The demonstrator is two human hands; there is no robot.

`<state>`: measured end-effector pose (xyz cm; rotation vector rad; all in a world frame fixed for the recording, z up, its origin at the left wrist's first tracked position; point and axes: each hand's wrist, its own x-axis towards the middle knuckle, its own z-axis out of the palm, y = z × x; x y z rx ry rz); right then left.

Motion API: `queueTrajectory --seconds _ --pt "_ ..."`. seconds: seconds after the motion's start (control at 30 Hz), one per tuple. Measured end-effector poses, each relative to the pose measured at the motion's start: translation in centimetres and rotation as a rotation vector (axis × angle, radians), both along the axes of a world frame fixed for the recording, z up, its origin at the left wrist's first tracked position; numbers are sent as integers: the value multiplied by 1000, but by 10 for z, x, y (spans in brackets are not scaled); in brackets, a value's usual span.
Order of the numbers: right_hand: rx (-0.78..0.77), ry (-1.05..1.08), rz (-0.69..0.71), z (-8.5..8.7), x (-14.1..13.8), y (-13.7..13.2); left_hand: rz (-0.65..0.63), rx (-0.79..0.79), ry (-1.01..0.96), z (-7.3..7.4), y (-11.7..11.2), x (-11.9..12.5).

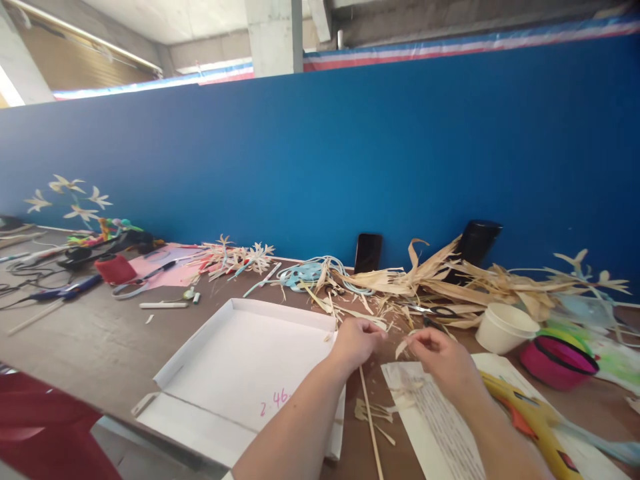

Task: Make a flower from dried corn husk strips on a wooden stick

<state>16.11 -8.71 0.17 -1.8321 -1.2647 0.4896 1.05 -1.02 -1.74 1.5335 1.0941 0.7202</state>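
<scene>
My left hand [356,343] is over the right edge of a shallow white box [235,360], thumb and fingers pinched together; whatever is between them is too small to make out. A hand's width to the right, my right hand [443,357] pinches a small pale strip of corn husk [401,348]. Below the left hand a thin wooden stick [370,420] runs toward me; I cannot tell whether it touches the hand. Printed paper [435,427] lies beneath my right wrist, with husk scraps on it. Dried corn husks [480,280] are heaped behind both hands.
A yellow glue gun [535,420] lies right of my right forearm, near a paper cup [505,328] and a pink pouch [559,360]. Scissors [437,311] rest among husks. A phone [369,253] leans on the blue partition [320,160]. Husk flowers [235,257] lie at back left.
</scene>
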Motion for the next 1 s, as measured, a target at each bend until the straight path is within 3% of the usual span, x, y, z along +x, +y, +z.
queueTrajectory --seconds 0.3,0.6,0.87,1.0 --pt "94 44 -190 7 -10 -4 -133 -151 -142 6 -9 3" --pt "98 84 -179 6 -9 -4 -142 -178 -181 5 -10 3" --pt "96 106 -182 4 -5 -5 -179 -234 -350 11 -11 3" --pt "111 158 -170 5 -4 -5 -175 -238 -315 9 -11 4"
